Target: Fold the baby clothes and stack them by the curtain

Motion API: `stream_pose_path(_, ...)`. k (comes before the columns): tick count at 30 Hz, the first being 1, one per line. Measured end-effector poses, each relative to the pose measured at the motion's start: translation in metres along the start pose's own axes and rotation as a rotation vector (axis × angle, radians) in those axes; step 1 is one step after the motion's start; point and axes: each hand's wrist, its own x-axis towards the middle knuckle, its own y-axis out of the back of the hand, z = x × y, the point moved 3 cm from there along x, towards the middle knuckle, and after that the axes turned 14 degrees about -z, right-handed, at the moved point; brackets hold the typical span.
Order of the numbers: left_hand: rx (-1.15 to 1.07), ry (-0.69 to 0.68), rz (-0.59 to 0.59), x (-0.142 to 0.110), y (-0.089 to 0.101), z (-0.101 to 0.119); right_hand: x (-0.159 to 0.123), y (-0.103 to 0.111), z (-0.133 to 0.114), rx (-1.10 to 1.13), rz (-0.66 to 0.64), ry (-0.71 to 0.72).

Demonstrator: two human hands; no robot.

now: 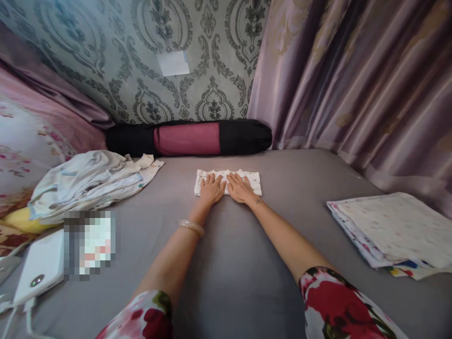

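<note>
Clothes are heaped along the left edge of the bed. Near the middle of its far edge, a folded cloth is covered by the left hand, fingers slightly spread, and the right hand, likewise spread. Folded fabrics are stacked toward the right edge.

A printed white cloth lay flat straight ahead, at twelve o'clock, folded into a compact rectangle whose long sides ran from nine o'clock to three. Scattered small marks, too tiny to make out, dotted the pale fabric. The twelve o'clock edge rippled in shallow waves, while the three o'clock end looked fairly straight. Parts of its middle and six o'clock edge were covered.
</note>
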Motion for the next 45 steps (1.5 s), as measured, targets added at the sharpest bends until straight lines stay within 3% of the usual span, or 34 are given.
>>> stream_pose_path(9,-0.087,0.257,0.115,0.003,0.000,-0.020,-0.001,0.000,0.005,0.010,0.065,-0.123)
stream_pose_path(17,-0.054,0.204,0.163,0.000,0.004,-0.035,0.002,-0.003,0.009,0.045,0.077,-0.114)
stream_pose_path(23,0.024,0.122,0.275,-0.005,0.011,-0.012,-0.003,0.007,-0.001,0.043,0.135,-0.090)
stream_pose_path(27,0.032,0.026,0.210,-0.005,0.009,0.006,-0.006,0.010,-0.016,0.014,0.172,0.000)
stream_pose_path(31,0.012,0.018,0.055,-0.004,-0.001,0.006,-0.004,0.001,-0.019,0.015,0.116,0.006)
stream_pose_path(34,0.001,0.027,0.010,-0.004,-0.002,0.004,-0.002,-0.003,-0.017,0.016,0.106,-0.004)
stream_pose_path(38,0.001,0.023,0.007,-0.004,0.000,0.005,-0.003,-0.001,-0.017,0.024,0.085,-0.007)
stream_pose_path(43,0.030,0.078,0.160,-0.004,0.005,-0.003,-0.005,0.005,-0.015,0.024,0.173,-0.085)
stream_pose_path(45,0.014,0.114,0.125,-0.003,0.002,-0.008,-0.006,0.003,-0.012,0.024,0.183,-0.118)
